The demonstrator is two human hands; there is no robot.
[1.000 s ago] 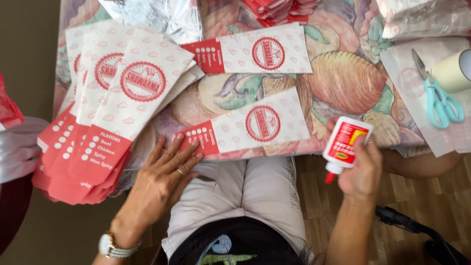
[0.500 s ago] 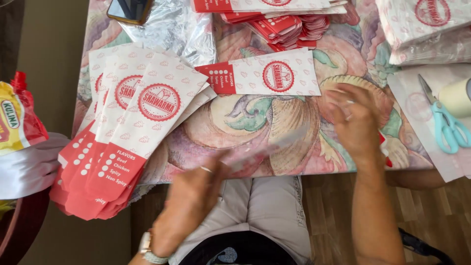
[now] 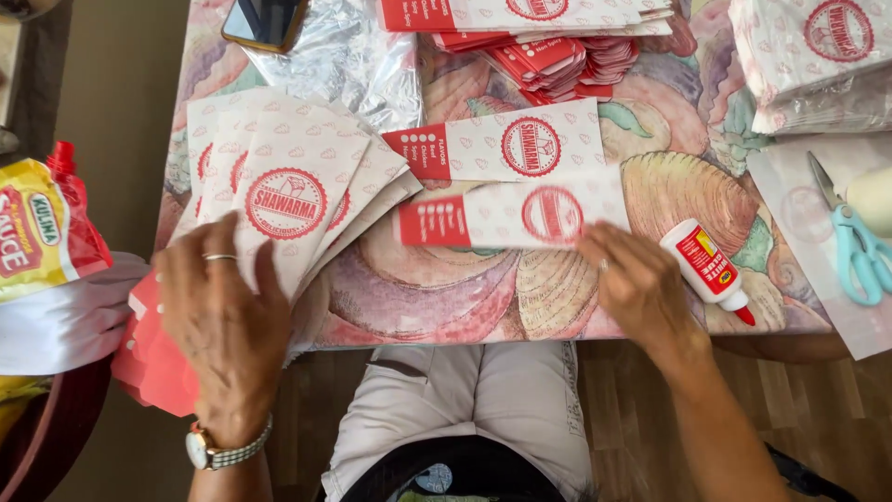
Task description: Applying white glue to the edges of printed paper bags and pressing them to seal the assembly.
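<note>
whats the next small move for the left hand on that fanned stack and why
Probably slide the top sheet off the fanned stack of flat paper sleeves toward the table's middle. The left hand rests flat on it, while the right hand presses a separate sleeve beside the glue bottle.

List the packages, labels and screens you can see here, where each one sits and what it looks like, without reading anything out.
Paper sleeve: under the right hand, long, white, red end and round seal.
Second sleeve: just behind it, same look.
Fanned sleeve stack: under the left hand, white and red.
Glue bottle: lying right of the right hand, white, red label and tip.
Sauce pouch: far left, yellow and red.
Phone: top, dark screen.
</note>
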